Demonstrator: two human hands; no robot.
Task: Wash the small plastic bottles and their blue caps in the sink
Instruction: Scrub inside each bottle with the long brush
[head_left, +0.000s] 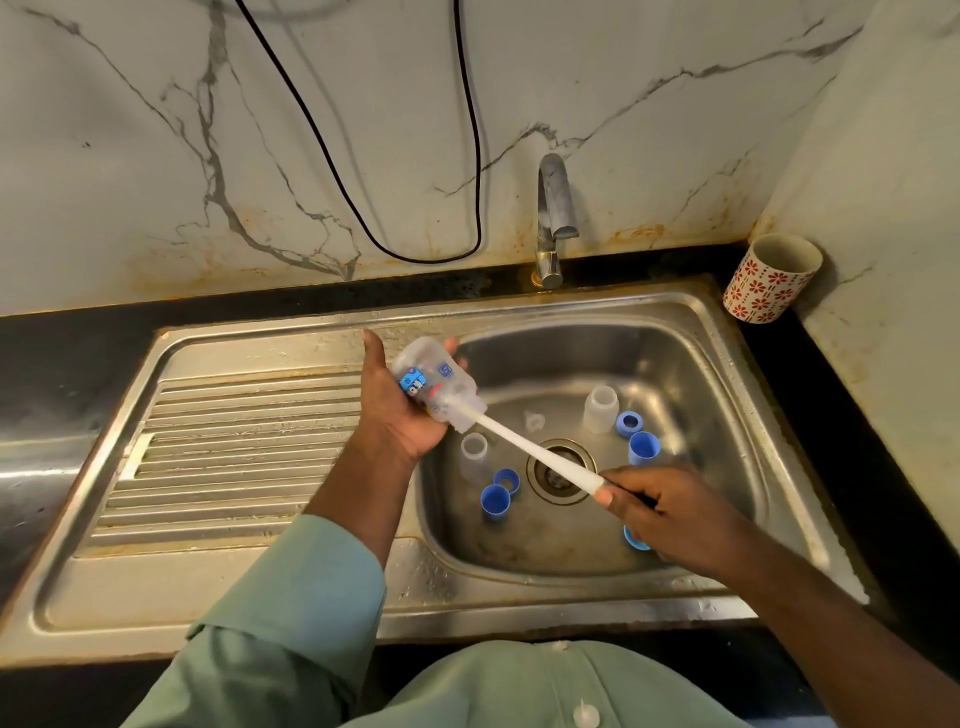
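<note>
Two grips closed: left hand (400, 410) clasps bottle (436, 384); right hand (670, 514) pinches brush handle (540, 447).

Three bottles (435, 382), five blue caps (495, 501), one brush (535, 449), one cup (771, 278)

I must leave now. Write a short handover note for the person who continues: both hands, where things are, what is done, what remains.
Left hand grips a bottle tilted above the sink, mouth toward the basin.
Right hand holds the brush handle; its head is inside that bottle.
In the basin: two small bottles upright and blue caps around the drain.
Done: cannot tell which pieces are clean.
Left: finish this bottle, then the others and the caps. Tap is not running.
</note>
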